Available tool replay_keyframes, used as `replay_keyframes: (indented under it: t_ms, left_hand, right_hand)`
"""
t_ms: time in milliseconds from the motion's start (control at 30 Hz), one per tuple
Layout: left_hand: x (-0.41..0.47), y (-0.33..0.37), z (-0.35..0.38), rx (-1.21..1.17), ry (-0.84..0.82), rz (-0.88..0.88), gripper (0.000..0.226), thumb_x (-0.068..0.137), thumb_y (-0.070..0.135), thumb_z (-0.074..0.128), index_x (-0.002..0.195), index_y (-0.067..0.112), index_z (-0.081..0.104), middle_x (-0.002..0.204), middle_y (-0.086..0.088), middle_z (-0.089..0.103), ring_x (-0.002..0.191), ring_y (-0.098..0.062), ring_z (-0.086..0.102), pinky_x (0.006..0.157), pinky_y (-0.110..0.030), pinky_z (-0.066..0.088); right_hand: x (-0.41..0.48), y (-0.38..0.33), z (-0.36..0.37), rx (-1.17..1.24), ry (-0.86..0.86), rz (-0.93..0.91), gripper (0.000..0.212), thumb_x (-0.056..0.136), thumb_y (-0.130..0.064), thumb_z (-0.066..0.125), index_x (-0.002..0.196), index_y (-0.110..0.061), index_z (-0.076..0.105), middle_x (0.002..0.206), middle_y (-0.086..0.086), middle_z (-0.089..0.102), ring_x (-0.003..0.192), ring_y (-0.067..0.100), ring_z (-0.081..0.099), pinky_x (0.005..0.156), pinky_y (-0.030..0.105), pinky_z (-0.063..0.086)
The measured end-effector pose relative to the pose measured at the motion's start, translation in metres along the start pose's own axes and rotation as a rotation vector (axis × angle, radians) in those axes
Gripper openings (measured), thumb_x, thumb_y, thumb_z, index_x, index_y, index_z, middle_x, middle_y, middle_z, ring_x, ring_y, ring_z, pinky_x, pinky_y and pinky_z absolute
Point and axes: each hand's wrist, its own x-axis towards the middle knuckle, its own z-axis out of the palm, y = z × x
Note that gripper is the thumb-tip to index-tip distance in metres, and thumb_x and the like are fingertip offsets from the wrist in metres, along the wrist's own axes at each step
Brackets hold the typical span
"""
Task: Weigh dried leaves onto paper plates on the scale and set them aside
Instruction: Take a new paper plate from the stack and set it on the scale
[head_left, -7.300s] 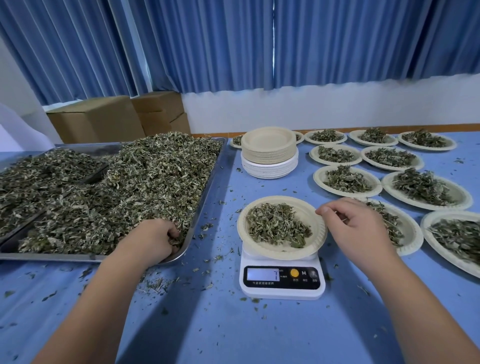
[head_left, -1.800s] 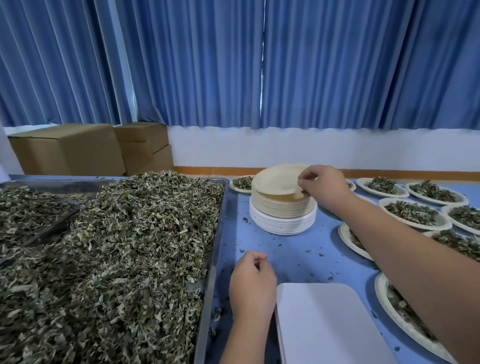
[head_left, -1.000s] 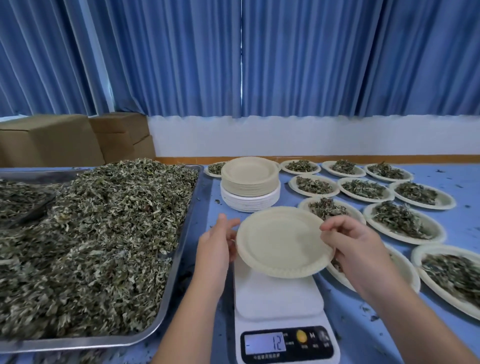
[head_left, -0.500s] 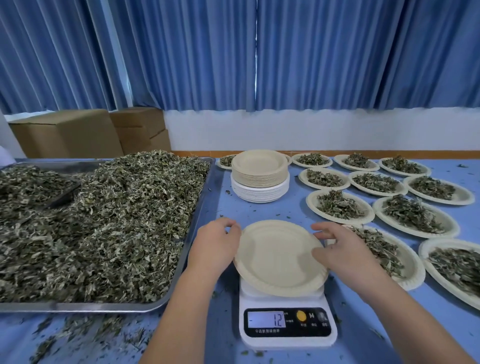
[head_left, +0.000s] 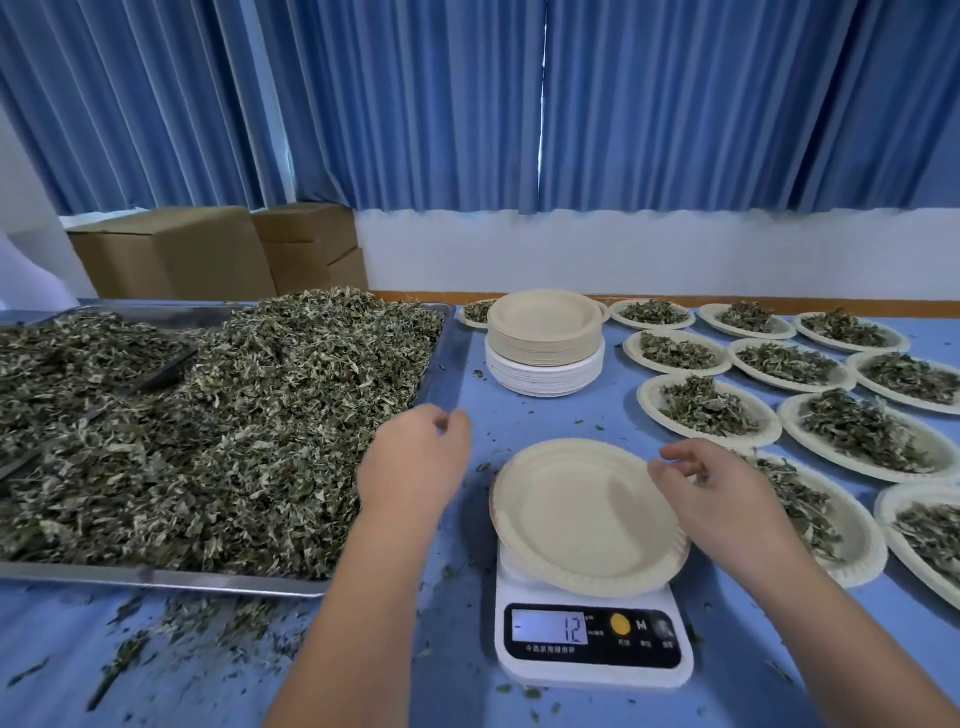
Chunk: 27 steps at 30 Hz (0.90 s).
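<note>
Your left fingers (head_left: 457, 422) hang loosely curled with nothing in them, the left hand (head_left: 415, 467) hovering over the counter (head_left: 561, 415) between the tray's edge and the scale. Your right fingers (head_left: 683, 457) are relaxed and slightly apart over the right rim of the empty paper plate (head_left: 571, 514). I cannot tell whether they touch it, but the right hand (head_left: 727, 499) grips nothing. The plate sits on the scale (head_left: 592, 649), overhanging its platform, and the display shows 12. Expect the plate to be very light and thin, stiffest at the fluted rim and easy to nudge off centre, so take it by opposite edges. The dried leaves (head_left: 234, 441) heaped in the metal tray (head_left: 156, 574) look brittle and featherweight, likely to shed crumbs, so gather a loose handful without squeezing. Filled plates (head_left: 706, 405) lie to the right, and the stack of spare plates (head_left: 545, 338) stands behind.
</note>
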Motion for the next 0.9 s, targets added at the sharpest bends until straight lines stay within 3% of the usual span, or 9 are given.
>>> replay_keyframes:
  t_ms: [100,200,333,500,600,667,733,800,900]
  left_hand:
    - [0.010,-0.025,-0.020,0.154,-0.077,-0.054,0.048,0.092,0.059,0.037,0.110,0.024,0.065,0.110,-0.008,0.064,0.100,-0.031,0.057,0.084,-0.038,0.049]
    - [0.005,-0.048,-0.024,0.314,-0.371,-0.071,0.071,0.092,0.071,0.027,0.134,0.020,0.053,0.134,-0.007,0.056,0.118,-0.028,0.053,0.097,-0.038,0.044]
    - [-0.004,-0.062,-0.032,0.417,-0.509,-0.009,0.076,0.087,0.077,0.023,0.129,0.023,0.057,0.126,-0.001,0.060,0.108,-0.020,0.057,0.094,-0.038,0.047]
    - [-0.014,-0.058,-0.051,0.515,-0.342,0.146,0.054,0.093,0.067,0.030,0.105,0.025,0.063,0.101,0.003,0.066,0.087,-0.015,0.062,0.081,-0.038,0.054]
    - [-0.023,-0.057,-0.052,0.632,-0.413,0.119,0.065,0.090,0.074,0.021,0.117,0.028,0.059,0.119,0.002,0.059,0.105,-0.020,0.057,0.092,-0.042,0.049]
    - [-0.031,-0.059,-0.051,0.653,-0.496,0.068,0.064,0.088,0.076,0.021,0.099,0.024,0.056,0.109,0.000,0.059,0.098,-0.021,0.057,0.090,-0.042,0.049]
    - [-0.037,-0.060,-0.049,0.637,-0.460,0.072,0.056,0.090,0.074,0.026,0.085,0.023,0.051,0.092,0.003,0.054,0.087,-0.020,0.057,0.084,-0.039,0.050]
    - [-0.044,-0.060,-0.049,0.664,-0.372,0.089,0.054,0.090,0.072,0.029,0.087,0.024,0.054,0.094,0.002,0.052,0.090,-0.021,0.057,0.084,-0.040,0.051]
    - [-0.053,-0.061,-0.047,0.740,-0.323,0.061,0.061,0.089,0.074,0.024,0.115,0.027,0.053,0.118,0.000,0.052,0.112,-0.025,0.052,0.093,-0.044,0.046]
  right_hand:
    - [0.002,0.002,-0.004,-0.009,0.014,-0.005,0.024,0.092,-0.026,0.060,0.111,-0.013,0.066,0.088,-0.008,0.061,0.078,0.006,0.055,0.070,0.029,0.036]
    - [0.004,0.005,-0.006,-0.001,0.032,0.002,0.020,0.092,-0.025,0.059,0.107,-0.014,0.067,0.088,-0.005,0.063,0.078,0.010,0.055,0.069,0.028,0.035]
    - [0.004,0.007,-0.005,0.019,0.052,-0.019,0.015,0.091,-0.022,0.059,0.100,-0.014,0.068,0.091,-0.002,0.065,0.085,0.017,0.056,0.072,0.028,0.035]
    - [0.007,0.008,-0.006,0.027,0.077,-0.044,0.009,0.090,-0.020,0.058,0.093,-0.018,0.067,0.084,-0.011,0.062,0.076,0.005,0.054,0.063,0.024,0.036]
    - [0.008,0.009,-0.005,0.031,0.089,-0.056,0.008,0.089,-0.019,0.058,0.090,-0.019,0.066,0.082,-0.013,0.061,0.074,-0.001,0.052,0.062,0.022,0.036]
    - [0.007,0.010,-0.005,0.025,0.090,-0.066,0.008,0.089,-0.018,0.058,0.089,-0.020,0.066,0.081,-0.011,0.061,0.073,-0.002,0.051,0.062,0.023,0.036]
    - [0.007,0.010,-0.006,0.022,0.090,-0.074,0.007,0.089,-0.018,0.058,0.088,-0.020,0.065,0.083,-0.009,0.061,0.073,-0.002,0.051,0.061,0.024,0.035]
    - [0.007,0.010,-0.006,0.018,0.086,-0.076,0.007,0.090,-0.018,0.058,0.087,-0.021,0.065,0.084,-0.008,0.062,0.073,0.001,0.051,0.061,0.023,0.035]
    - [0.007,0.009,-0.006,0.010,0.089,-0.080,0.009,0.090,-0.016,0.058,0.088,-0.018,0.066,0.081,-0.009,0.061,0.074,0.009,0.052,0.065,0.027,0.032]
